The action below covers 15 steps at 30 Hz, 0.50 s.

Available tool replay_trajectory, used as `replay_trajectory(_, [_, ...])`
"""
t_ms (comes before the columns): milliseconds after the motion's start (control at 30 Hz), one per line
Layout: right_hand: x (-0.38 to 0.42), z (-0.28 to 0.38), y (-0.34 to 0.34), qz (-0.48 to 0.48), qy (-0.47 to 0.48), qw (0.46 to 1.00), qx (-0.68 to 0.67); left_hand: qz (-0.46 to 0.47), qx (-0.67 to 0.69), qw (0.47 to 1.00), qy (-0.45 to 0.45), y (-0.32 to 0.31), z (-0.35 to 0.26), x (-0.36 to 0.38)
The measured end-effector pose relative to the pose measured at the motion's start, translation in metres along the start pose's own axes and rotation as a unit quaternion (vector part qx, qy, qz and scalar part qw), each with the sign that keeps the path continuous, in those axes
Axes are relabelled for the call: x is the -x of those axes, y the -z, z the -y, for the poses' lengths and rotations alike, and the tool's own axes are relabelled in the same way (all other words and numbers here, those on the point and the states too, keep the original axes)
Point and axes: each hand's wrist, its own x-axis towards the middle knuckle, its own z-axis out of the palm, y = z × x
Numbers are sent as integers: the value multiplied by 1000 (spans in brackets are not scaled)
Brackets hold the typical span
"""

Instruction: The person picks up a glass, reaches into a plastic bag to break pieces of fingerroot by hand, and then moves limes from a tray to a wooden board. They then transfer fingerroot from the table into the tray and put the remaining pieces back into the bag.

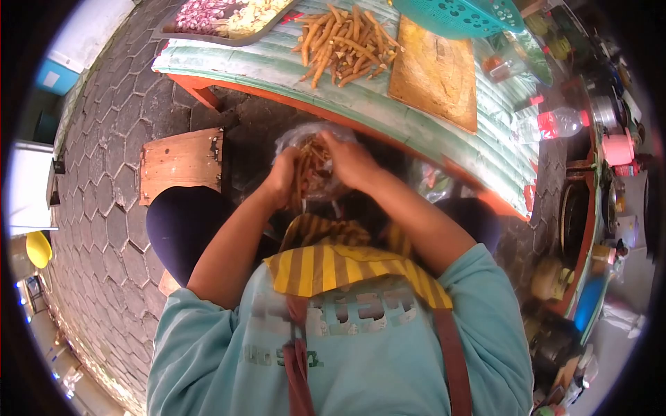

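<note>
Between my knees, below the table's front edge, is a see-through plastic bag (286, 141) with thin brown root-like pieces (309, 165) in its mouth. My left hand (282, 177) is closed on the bag's left side, next to the brown pieces. On the opposite side, my right hand (349, 161) grips the bag near its top, fingers bent over the rim. Both hands partly hide the contents. Up on the table lies a heap of brown finger-shaped roots (345, 43), with a worn wooden cutting board (436, 76) to its right.
The green-topped table (260, 69) spans the front. On it are a tray (239, 39) of chopped reddish and pale pieces, a teal basket (458, 15) and a plastic bottle (560, 123). A low wooden stool (182, 166) stands left, on hexagonal paving (104, 208). Shelves with kitchenware line the right.
</note>
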Motion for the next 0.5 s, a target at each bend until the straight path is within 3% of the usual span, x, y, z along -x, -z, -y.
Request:
replay_trajectory(133, [5,9,-3,-18,18,1000,-13,-32,38,999,6,3,-3,-3])
replay_trajectory(200, [7,11,-10,-69,107,992,-16,-26,20,999,-3,3,-3,-4])
replay_trajectory(500, [10,16,-14,-66,78,994,30,-8,16,1000,8,0,4,-5])
